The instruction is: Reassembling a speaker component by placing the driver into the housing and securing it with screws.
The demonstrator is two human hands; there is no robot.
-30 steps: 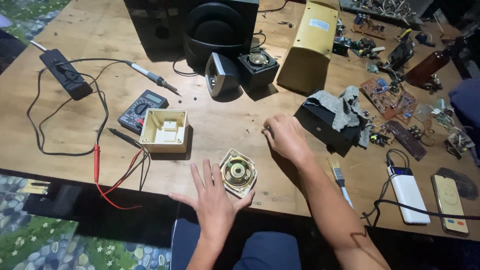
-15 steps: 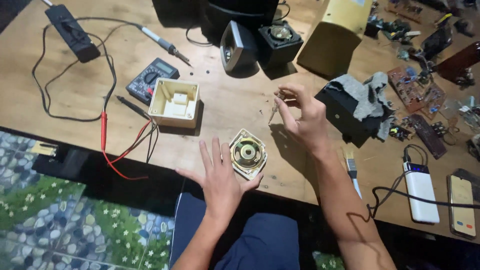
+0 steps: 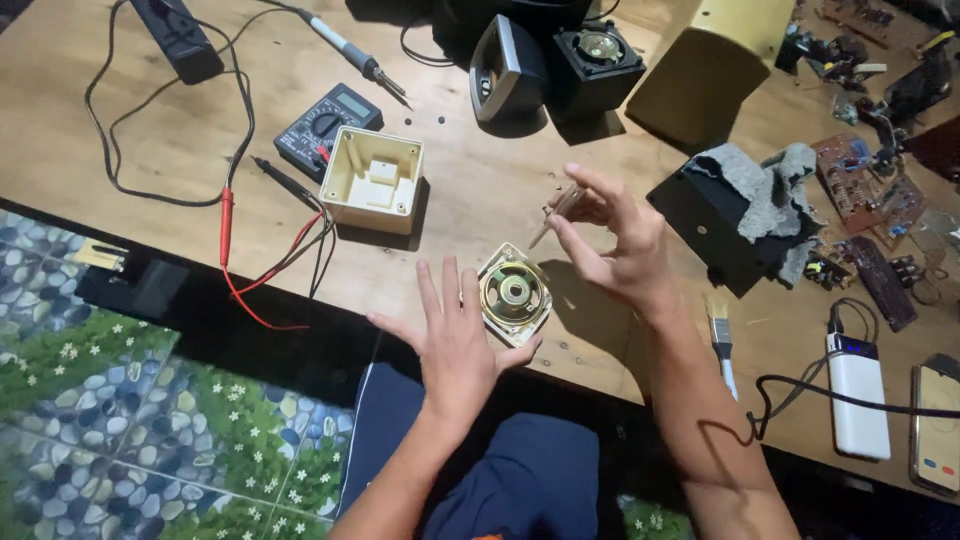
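Note:
A small round speaker driver (image 3: 513,295) with a brass-coloured frame lies near the front edge of the wooden table (image 3: 480,190). My left hand (image 3: 455,335) rests flat beside it, fingers spread, the thumb touching the driver's lower edge. My right hand (image 3: 610,240) hovers above the table just right of the driver. It pinches a thin pale stick-like piece (image 3: 555,213) between thumb and fingertips; what the piece is I cannot tell.
A cream plastic box (image 3: 372,180), a multimeter (image 3: 325,120) with red and black leads, and a soldering iron (image 3: 355,50) lie left. Small black speakers (image 3: 598,55) stand behind. A black box with grey cloth (image 3: 740,215), circuit boards (image 3: 865,185), a brush (image 3: 722,335) and a power bank (image 3: 857,400) lie right.
My right hand has lifted off the table and now pinches the thin piece in the air. My left hand has stayed by the driver. The view has tilted towards the table edge.

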